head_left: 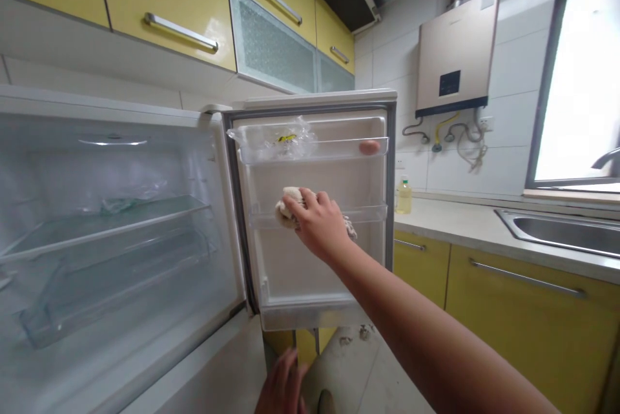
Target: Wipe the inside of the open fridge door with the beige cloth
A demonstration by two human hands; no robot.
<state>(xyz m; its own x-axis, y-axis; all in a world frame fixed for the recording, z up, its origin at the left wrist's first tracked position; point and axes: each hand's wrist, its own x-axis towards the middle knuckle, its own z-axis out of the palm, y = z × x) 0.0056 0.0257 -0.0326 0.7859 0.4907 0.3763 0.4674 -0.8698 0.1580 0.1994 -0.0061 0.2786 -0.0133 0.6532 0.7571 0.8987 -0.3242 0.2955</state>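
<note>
A pale, crumpled cloth [288,215] is gripped in my right hand [320,220], which reaches across to the middle shelf [371,213] of the open fridge door [310,175]. The cloth lies against that clear shelf's edge, and part of it shows past my wrist. Low in the picture, my left hand [281,385] hangs below the door, somewhat blurred. Its fingers are loosely stretched, and I see nothing in them. On the door's top shelf [334,148] sit a clear plastic bag [290,139] and a brown egg [369,147].
To the left stands the fridge interior, with a glass shelf [111,223] and a clear drawer [116,285]. Yellow cabinets [169,7] hang above. At right are a countertop [436,220], an oil-coloured bottle [403,196], a sink [566,230] and a water heater [458,52].
</note>
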